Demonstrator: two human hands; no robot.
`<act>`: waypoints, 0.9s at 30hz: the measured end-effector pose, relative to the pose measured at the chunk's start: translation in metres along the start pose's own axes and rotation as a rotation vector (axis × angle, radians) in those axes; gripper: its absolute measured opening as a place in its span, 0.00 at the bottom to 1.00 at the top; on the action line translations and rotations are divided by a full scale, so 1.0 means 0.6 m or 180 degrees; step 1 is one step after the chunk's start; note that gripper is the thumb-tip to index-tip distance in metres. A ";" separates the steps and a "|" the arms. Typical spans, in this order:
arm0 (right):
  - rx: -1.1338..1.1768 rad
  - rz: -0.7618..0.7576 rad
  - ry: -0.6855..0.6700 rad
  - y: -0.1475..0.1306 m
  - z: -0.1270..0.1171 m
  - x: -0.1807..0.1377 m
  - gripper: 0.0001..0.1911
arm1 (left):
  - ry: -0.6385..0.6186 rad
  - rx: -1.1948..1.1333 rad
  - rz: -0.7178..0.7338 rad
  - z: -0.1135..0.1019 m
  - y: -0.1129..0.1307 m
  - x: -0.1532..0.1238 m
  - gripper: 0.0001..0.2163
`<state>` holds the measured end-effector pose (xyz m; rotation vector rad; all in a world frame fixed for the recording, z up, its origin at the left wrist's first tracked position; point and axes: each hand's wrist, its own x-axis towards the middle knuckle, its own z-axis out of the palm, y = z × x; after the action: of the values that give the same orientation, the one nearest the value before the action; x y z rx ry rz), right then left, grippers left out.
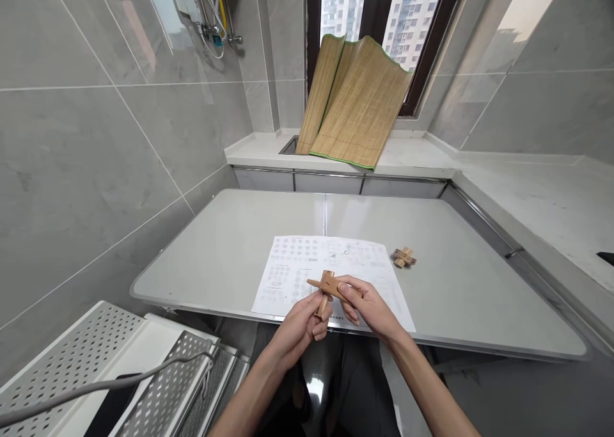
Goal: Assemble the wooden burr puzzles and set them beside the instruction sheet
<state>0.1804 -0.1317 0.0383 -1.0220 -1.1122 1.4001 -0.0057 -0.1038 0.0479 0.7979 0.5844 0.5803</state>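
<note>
Just above the near edge of a printed sheet [283, 296], both hands hold small wooden puzzle pieces that cross each other. My left hand [301, 325] is closed round the lower end of an upright wooden piece [327, 274]. My right hand [365, 304] pinches the right end of a flat wooden piece [330, 286] lying across it, thumb on top. A narrow tip of wood sticks out to the left of the crossing. How the pieces fit together is partly hidden by the fingers. Right of the sheet sits an assembled wooden burr puzzle [404, 257].
The sheet lies on a pale folding table [206, 251] with a centre seam. Behind it, a rolled bamboo mat [359, 104] leans on a white counter [422, 149] at the window. At lower left stand perforated metal racks [91, 334] with a grey cable [158, 368] over them.
</note>
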 end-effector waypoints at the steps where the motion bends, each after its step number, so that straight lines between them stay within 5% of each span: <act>1: 0.0126 -0.0011 0.0013 0.003 0.003 -0.002 0.27 | -0.0081 -0.0093 -0.0018 0.000 0.000 -0.001 0.19; 8: 0.0455 -0.0040 -0.0002 0.008 0.021 -0.023 0.24 | -0.0180 -0.0421 -0.0073 0.002 0.001 -0.009 0.17; 27: 0.0673 0.0185 0.0147 0.038 0.047 -0.042 0.21 | -0.0901 0.1006 -0.0658 0.024 0.042 -0.050 0.22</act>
<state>0.1511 -0.1604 0.0224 -0.9353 -0.8857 1.4982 -0.0234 -0.1168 0.0834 1.0816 0.4943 0.1800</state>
